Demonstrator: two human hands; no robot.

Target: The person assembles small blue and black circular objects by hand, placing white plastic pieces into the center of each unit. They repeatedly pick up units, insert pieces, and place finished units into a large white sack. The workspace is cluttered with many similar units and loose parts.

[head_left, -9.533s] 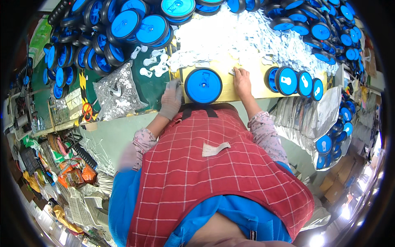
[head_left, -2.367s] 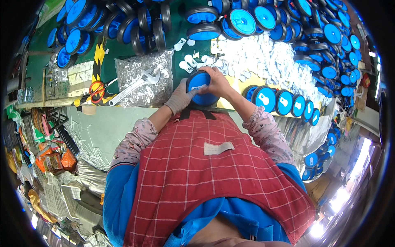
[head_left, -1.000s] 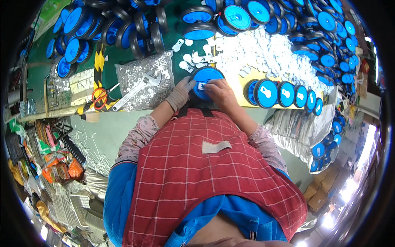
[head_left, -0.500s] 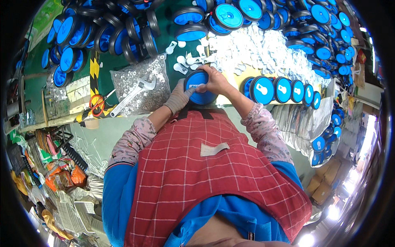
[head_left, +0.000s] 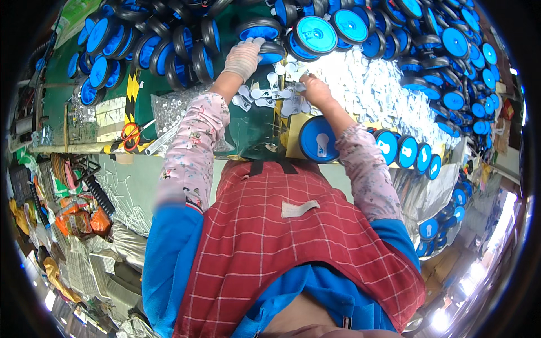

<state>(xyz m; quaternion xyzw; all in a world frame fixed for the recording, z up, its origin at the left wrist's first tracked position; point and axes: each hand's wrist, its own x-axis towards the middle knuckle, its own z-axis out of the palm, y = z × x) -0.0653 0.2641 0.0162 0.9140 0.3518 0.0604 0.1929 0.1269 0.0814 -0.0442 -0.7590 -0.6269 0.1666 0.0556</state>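
Note:
My left hand (head_left: 243, 59), in a pale glove, reaches to the back of the bench. Its fingers are closed on the rim of a black-tyred blue wheel (head_left: 271, 54), one of a pair. My right hand (head_left: 318, 93) is over the near left edge of a heap of white keyhole-shaped labels (head_left: 360, 76). Its fingers are pinched together at the labels; whether one is between them is hidden. Below my right wrist, a blue wheel (head_left: 313, 138) with a white label on its face stands at the bench's front edge. Several loose labels (head_left: 264, 94) lie between my hands.
More labelled wheels (head_left: 407, 151) line the front edge at right. Wheels are heaped along the back left (head_left: 163, 50) and right (head_left: 451, 62). At left lie a clear bag of small metal parts (head_left: 169, 107), a wrench (head_left: 162, 141) and orange-handled scissors (head_left: 131, 135).
Both hands have left the wheel they held at the front edge. It now stands farther right with a label on it. My left hand moved to the back wheels, my right to the labels.

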